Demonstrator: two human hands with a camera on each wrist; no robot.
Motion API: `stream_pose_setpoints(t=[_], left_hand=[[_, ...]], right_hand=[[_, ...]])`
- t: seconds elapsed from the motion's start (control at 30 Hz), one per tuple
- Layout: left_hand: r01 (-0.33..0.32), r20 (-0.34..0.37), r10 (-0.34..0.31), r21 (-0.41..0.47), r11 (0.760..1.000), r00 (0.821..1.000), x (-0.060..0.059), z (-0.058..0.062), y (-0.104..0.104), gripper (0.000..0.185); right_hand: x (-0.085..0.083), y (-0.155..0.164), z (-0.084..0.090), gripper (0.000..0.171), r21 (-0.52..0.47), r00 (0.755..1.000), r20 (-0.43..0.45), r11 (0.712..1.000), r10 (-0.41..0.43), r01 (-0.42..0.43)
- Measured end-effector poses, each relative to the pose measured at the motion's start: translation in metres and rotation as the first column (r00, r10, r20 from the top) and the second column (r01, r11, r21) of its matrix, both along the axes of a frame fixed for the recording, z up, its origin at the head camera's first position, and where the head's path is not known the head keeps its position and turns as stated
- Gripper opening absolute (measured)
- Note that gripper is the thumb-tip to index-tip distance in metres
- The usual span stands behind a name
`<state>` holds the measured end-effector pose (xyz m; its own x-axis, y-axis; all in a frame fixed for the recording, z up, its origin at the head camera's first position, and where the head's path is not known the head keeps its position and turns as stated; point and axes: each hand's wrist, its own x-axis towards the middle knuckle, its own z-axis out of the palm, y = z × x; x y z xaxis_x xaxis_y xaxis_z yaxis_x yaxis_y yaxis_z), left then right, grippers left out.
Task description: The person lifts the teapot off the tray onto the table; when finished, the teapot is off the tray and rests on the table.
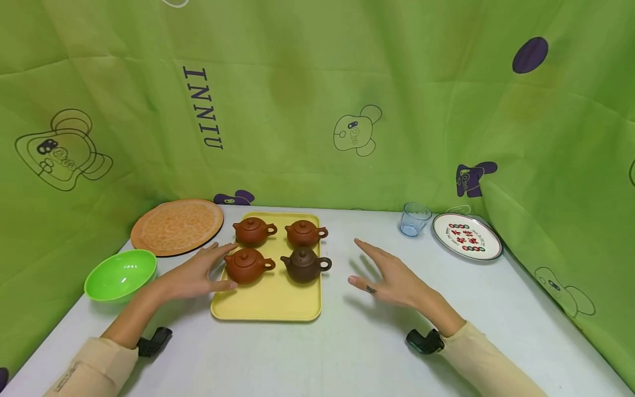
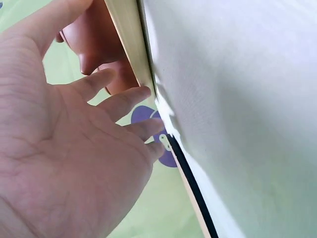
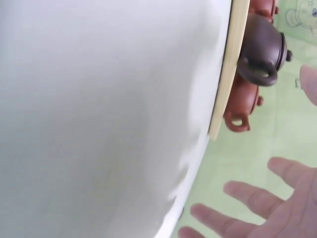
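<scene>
The left hand (image 1: 198,274), fingers spread and holding nothing, rests at the left edge of the tray (image 1: 268,309) beside the near-left teapot (image 1: 246,264), while the equally open right hand (image 1: 392,278) hovers well right of it.

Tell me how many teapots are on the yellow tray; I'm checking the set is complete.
4 teapots on the tray: back left, back right, front left beside the left hand, and a darker front right. None looks hidden.
</scene>
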<state>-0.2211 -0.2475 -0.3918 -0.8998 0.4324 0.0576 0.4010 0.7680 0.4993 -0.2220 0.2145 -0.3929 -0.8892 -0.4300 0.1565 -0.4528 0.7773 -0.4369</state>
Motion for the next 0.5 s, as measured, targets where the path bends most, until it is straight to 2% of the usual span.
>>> stream_pose_setpoints(t=[0.2,0.5], left_hand=[[0.008,0.053,-0.010,0.034,0.999,0.999,-0.006,-0.002,-0.001,0.097],[0.023,0.089,-0.028,0.058,0.998,0.996,-0.010,-0.006,-0.006,0.098]], right_hand=[[-0.002,-0.010,0.000,0.087,-0.080,0.998,0.039,0.996,0.044,-0.041],[-0.006,-0.026,-0.002,0.077,-0.176,0.993,0.080,0.981,0.092,-0.077]])
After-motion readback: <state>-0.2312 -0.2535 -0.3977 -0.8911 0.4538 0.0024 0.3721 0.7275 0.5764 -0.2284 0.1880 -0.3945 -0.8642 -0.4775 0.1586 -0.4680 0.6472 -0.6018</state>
